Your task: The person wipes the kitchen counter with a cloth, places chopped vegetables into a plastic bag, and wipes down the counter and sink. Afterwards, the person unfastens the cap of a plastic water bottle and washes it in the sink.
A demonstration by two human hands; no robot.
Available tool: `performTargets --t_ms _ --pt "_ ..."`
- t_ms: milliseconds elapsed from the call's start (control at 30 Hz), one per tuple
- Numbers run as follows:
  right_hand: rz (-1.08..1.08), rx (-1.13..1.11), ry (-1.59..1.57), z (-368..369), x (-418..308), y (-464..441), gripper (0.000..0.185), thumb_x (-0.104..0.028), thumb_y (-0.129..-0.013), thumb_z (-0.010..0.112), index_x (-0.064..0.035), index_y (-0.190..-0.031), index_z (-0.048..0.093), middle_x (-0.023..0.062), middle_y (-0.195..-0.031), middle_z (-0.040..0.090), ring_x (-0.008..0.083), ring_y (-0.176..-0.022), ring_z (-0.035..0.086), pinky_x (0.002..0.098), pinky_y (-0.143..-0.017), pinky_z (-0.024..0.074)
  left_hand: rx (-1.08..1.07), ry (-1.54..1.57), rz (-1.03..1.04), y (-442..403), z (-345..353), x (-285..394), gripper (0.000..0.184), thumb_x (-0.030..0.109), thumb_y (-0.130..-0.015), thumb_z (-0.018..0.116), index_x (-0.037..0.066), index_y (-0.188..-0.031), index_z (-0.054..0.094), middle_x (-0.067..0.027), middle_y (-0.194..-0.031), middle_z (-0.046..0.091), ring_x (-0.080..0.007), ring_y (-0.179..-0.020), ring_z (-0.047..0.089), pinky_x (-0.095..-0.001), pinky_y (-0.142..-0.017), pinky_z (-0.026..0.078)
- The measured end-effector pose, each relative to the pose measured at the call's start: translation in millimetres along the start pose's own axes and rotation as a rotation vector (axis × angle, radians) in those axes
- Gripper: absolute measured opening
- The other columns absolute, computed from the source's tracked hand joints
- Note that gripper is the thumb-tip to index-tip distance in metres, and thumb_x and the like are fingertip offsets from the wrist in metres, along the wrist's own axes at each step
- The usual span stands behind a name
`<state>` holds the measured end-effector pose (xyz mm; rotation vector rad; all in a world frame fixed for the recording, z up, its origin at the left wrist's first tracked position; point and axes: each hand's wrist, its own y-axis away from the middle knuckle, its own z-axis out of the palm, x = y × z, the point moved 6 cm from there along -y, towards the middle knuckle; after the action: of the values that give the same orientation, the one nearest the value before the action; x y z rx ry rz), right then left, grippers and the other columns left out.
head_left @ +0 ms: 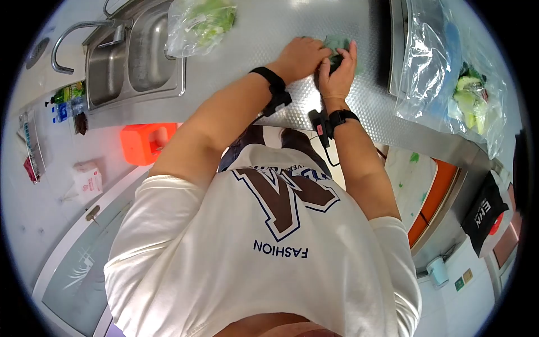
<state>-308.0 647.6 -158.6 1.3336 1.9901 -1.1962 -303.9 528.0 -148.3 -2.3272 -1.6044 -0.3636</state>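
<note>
On the metal counter [264,39] lies a small green bundle [337,42], soft-looking and dark on its near side. Whether it is cloth or a wrapped item I cannot tell. My left hand [303,57] reaches it from the left, fingers bent and closed against its edge. From the near right, my right hand [338,76] grips the same bundle, with thumb and fingers around its dark part. Both hands cover much of it. A black strap with a small device sits on each wrist.
A double sink [150,53] with a curved faucet [76,25] is at the left. Beside it lies a clear bag of green vegetables [208,25]. More bagged vegetables [471,101] lie at the right, past a raised metal edge [397,50]. An orange stool [145,144] stands below the counter.
</note>
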Motion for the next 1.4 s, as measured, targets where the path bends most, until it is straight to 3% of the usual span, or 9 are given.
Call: performTargets --t_ms 100,300,367,400,500,600,867,1167,1400 --pt "-0.022 -0.038 0.042 5 5 0 0.048 -0.022 -0.085 0.065 0.0005 -0.124 0.049 0.0232 -0.151 0.036 0.0414 -0.134 0.039 0.0445 -0.110 0.0358 -0.024 -0.133 -0.099 10 -21 -32 0.019 0.017 -0.078 0.067 0.011 -0.096 0.064 -0.0098 -0.100 0.063 -0.0331 -0.098 0.060 -0.0450 -0.081 0.048" --pt "0.058 -0.074 -0.093 7 5 1 0.049 -0.026 -0.085 0.067 -0.0009 -0.124 0.052 0.0184 -0.146 0.043 0.0394 -0.129 0.045 0.0437 -0.108 0.0383 0.145 -0.220 -0.015 63 -64 -82 0.014 0.017 -0.076 0.069 0.008 -0.087 0.066 -0.0118 -0.093 0.064 -0.0364 -0.093 0.061 -0.0454 -0.082 0.049" --pt "-0.113 0.084 0.136 -2 -2 0 0.042 -0.023 -0.083 0.069 -0.0036 -0.119 0.057 0.0164 -0.137 0.051 0.0367 -0.121 0.051 0.0425 -0.102 0.0435 0.002 -0.271 -0.365 82 -62 -105 0.016 0.017 -0.078 0.070 0.007 -0.090 0.066 -0.0133 -0.094 0.064 -0.0370 -0.091 0.062 -0.0459 -0.080 0.051" --pt "-0.113 0.091 0.144 -2 -2 1 0.042 -0.023 -0.083 0.069 -0.0036 -0.119 0.057 0.0164 -0.137 0.051 0.0367 -0.121 0.051 0.0425 -0.102 0.0435 0.005 -0.268 -0.356 91 -65 -110 0.016 0.017 -0.078 0.070 0.007 -0.090 0.066 -0.0133 -0.094 0.064 -0.0370 -0.091 0.062 -0.0459 -0.080 0.051" --pt "-0.183 0.053 0.238 0 -13 2 0.015 -0.013 -0.078 0.070 -0.0082 -0.092 0.070 0.0095 -0.101 0.066 0.0302 -0.096 0.060 0.0421 -0.084 0.0507 -0.026 -0.208 -0.495 119 -81 -127 0.027 0.020 -0.080 0.069 0.003 -0.101 0.065 -0.0163 -0.105 0.064 -0.0373 -0.098 0.062 -0.0447 -0.084 0.051" --pt "-0.241 -0.118 0.189 16 -12 16 0.007 -0.009 -0.078 0.070 -0.0079 -0.085 0.072 0.0078 -0.089 0.067 0.0279 -0.087 0.063 0.0390 -0.079 0.0526 0.249 -0.136 -0.204 147 -101 -111 0.037 0.017 -0.080 0.070 0.002 -0.113 0.061 -0.0169 -0.118 0.060 -0.0371 -0.107 0.059 -0.0427 -0.092 0.049" --pt "0.128 -0.361 0.241 35 -60 58 0.012 -0.012 -0.078 0.073 -0.0074 -0.089 0.073 0.0105 -0.088 0.068 0.0294 -0.081 0.065 0.0383 -0.075 0.0539 0.178 0.090 -0.170 235 -112 -135 0.044 0.010 -0.083 0.067 0.002 -0.124 0.055 -0.0177 -0.126 0.057 -0.0370 -0.111 0.056 -0.0425 -0.095 0.047" --pt "0.056 -0.361 0.725 56 -83 64 0.015 -0.012 -0.084 0.058 -0.0057 -0.084 0.071 0.0164 -0.086 0.067 0.0358 -0.083 0.066 0.0435 -0.074 0.0546 -0.098 0.460 -0.309 241 -98 -147 0.049 0.015 -0.090 0.064 0.003 -0.136 0.050 -0.0186 -0.134 0.055 -0.0329 -0.121 0.055 -0.0376 -0.097 0.048" --pt "0.073 -0.383 0.811 60 -91 58 0.013 -0.008 -0.082 0.056 -0.0048 -0.082 0.069 0.0165 -0.085 0.066 0.0355 -0.083 0.067 0.0439 -0.074 0.0547 -0.222 0.435 0.055 204 -91 -99 0.050 0.015 -0.091 0.064 0.020 -0.139 0.054 -0.0141 -0.154 0.036 -0.0346 -0.135 0.044 -0.0403 -0.109 0.040"
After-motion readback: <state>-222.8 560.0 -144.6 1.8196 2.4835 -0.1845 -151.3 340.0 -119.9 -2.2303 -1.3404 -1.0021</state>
